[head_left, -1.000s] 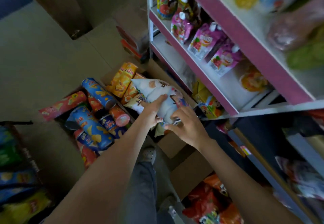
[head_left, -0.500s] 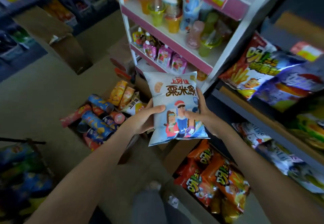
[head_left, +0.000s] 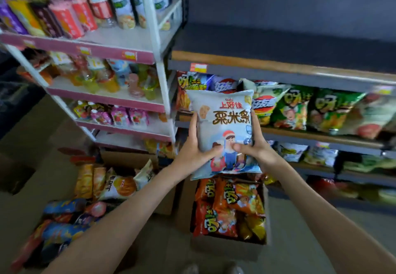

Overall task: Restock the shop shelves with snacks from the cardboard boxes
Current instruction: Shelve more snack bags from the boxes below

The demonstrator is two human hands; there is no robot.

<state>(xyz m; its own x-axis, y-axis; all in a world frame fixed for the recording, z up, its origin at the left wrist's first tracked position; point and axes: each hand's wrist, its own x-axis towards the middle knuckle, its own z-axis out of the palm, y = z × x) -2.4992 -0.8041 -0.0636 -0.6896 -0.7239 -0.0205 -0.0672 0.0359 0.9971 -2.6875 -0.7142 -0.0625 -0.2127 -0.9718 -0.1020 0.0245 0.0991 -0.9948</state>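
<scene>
Head view: the pale snack bag has risen clear of the cardboard boxes to the dark shelf of chips, so placing looks next. The left hand and right hand clasp its lower sides, thumbs across the front, with the bag upright between them

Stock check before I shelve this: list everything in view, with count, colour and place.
snack bag: one, pale blue and white, upright before the dark shelves
dark shelves: one unit, dark with wood-coloured edges, right
chip bags: several, green, blue, red, on the shelf behind the snack bag
white rack: one, white with pink edges, left
pouches: several, pink, low rack shelf
cups: several, yellow and orange, rack shelf above
cardboard box: one, brown, floor below the snack bag
orange bags: many, orange, in that box
canisters: several, blue, lower left
left hand: one, grips the bag's left side
right hand: one, grips its right side
</scene>
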